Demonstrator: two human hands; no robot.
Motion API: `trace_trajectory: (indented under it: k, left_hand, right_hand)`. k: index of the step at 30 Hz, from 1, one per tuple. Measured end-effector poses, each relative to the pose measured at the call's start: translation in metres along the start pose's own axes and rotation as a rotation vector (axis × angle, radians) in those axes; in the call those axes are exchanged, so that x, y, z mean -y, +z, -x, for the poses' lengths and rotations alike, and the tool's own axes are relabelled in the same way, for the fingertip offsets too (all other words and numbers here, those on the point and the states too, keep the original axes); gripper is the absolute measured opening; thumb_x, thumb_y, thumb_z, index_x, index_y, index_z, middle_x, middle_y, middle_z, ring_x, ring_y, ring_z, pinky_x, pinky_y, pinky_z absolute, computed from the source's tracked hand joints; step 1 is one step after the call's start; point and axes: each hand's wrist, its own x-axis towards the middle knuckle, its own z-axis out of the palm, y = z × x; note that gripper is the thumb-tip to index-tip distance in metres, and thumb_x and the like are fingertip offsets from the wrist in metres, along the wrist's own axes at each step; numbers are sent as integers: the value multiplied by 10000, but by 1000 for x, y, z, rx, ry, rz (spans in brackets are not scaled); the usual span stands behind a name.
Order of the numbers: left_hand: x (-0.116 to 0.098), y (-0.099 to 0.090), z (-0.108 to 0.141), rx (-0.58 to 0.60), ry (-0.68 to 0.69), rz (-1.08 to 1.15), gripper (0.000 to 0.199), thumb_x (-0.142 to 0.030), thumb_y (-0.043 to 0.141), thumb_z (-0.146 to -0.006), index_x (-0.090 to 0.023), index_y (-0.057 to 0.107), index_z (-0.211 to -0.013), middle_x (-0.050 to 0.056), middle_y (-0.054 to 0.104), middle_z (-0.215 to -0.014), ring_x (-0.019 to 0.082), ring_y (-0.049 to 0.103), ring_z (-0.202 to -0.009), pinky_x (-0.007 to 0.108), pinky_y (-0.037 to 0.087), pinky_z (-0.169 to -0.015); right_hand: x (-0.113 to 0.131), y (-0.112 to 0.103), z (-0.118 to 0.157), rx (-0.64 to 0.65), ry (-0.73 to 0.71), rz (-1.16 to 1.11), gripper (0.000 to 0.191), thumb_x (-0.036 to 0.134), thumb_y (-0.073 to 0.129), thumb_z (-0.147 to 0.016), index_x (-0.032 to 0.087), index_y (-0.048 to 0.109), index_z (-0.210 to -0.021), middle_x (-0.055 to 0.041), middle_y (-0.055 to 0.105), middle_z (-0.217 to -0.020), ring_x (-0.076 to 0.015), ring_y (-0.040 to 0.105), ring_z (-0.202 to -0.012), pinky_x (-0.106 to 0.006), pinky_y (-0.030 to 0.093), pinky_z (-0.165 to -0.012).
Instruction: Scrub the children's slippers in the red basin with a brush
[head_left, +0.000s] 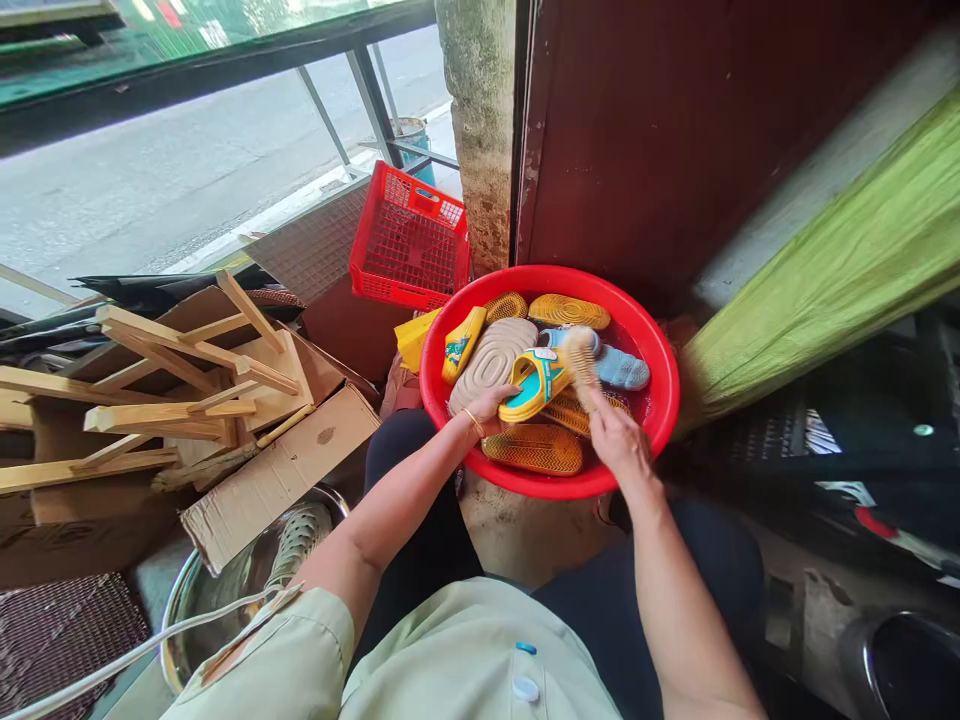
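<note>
My left hand [491, 408] grips a yellow slipper [551, 370] with a teal footbed and a patterned strap, holding it over a red basin [517, 487]. In my right hand [619, 440] is a scrub brush [583, 360], its head up beside the slipper; whether the bristles touch it, I cannot tell. Several more slippers lie in the basin. Among them are a beige one [491, 365] with an oval-ridged sole, a light blue one [624, 370], and a yellow one [534, 448] sole-up at the near side.
Behind the basin stands a red plastic crate [409, 240]. Wooden pieces [187, 370] and cardboard [281, 465] are piled at the left, over a metal bowl [180, 630]. A green curtain [832, 260] hangs at the right, near a dark red panel [637, 130].
</note>
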Motion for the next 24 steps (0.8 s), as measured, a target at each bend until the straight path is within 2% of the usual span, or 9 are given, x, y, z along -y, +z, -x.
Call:
trace_trajectory:
  k: [2, 5, 7, 9, 12, 17, 20, 22, 24]
  left_hand:
    - [2, 3, 3, 86, 58, -16, 429, -215, 641, -854, -82, 652, -1261, 126, 776, -1052, 214, 749, -914, 312, 597, -845]
    - [10, 6, 1, 154, 154, -122, 656, -177, 699, -755, -156, 584, -1401, 105, 764, -1149, 240, 738, -992, 348, 579, -889]
    - [14, 5, -3, 99, 246, -202, 700, -197, 692, -733, -173, 575, -1423, 87, 763, -1145, 235, 728, -986, 335, 569, -874]
    - [15, 0, -5, 29, 333, -298, 701, -230, 669, -728, -182, 585, -1422, 71, 758, -1156, 233, 714, -993, 335, 560, -876]
    - [12, -8, -6, -38, 439, -478, 695, -260, 646, -723, -184, 600, -1413, 57, 746, -1191, 248, 692, -1027, 359, 549, -907]
    - [16, -13, -6, -74, 607, -728, 644, -285, 642, -759, -153, 620, -1389, 78, 717, -1279, 295, 647, -1158, 414, 512, -1019]
    - [18, -15, -8, -114, 707, -760, 634, -300, 635, -783, -133, 610, -1394, 100, 691, -1330, 308, 617, -1230, 436, 485, -1076]
    - [14, -18, -10, -218, 766, -736, 637, -315, 617, -804, -147, 591, -1419, 98, 672, -1363, 310, 598, -1267, 453, 479, -1094]
    - [10, -21, -13, -322, 815, -733, 624, -317, 616, -814, -177, 593, -1422, 85, 655, -1392, 308, 576, -1307, 459, 467, -1119]
  right_hand:
    - [-10, -3, -3, -74, 102, -45, 566, 320, 365, -1033, 156, 484, -1561, -168, 740, -1179, -273, 717, -940, -325, 537, -766]
    - [-7, -4, 1, -93, 104, -86, 598, 343, 344, -1038, 105, 439, -1578, -192, 691, -1314, -291, 711, -1059, -338, 554, -857]
    - [-1, -4, 3, -35, 77, -92, 587, 340, 336, -1041, 135, 448, -1579, -175, 686, -1333, -289, 701, -1103, -341, 555, -894]
    - [1, -6, 1, 21, 123, -81, 574, 325, 333, -1042, 165, 456, -1579, -164, 722, -1262, -295, 711, -1072, -362, 561, -887]
    - [0, -12, -2, 13, 210, -77, 570, 317, 333, -1046, 161, 448, -1582, -165, 749, -1185, -305, 721, -1028, -383, 563, -875]
    - [9, -13, 3, -7, 18, -109, 558, 349, 313, -1065, 186, 471, -1575, -162, 690, -1312, -283, 681, -1127, -338, 550, -899]
    - [5, -11, 3, 44, 105, -38, 555, 334, 333, -1060, 227, 451, -1591, -158, 725, -1215, -284, 710, -1024, -360, 557, -859]
    - [-4, -10, 0, 85, 186, -27, 548, 310, 358, -1046, 238, 471, -1577, -148, 749, -1145, -286, 725, -967, -377, 564, -846]
    - [-12, -8, -2, 85, 176, -101, 542, 308, 372, -1038, 227, 488, -1561, -140, 748, -1194, -287, 723, -1019, -385, 566, -888]
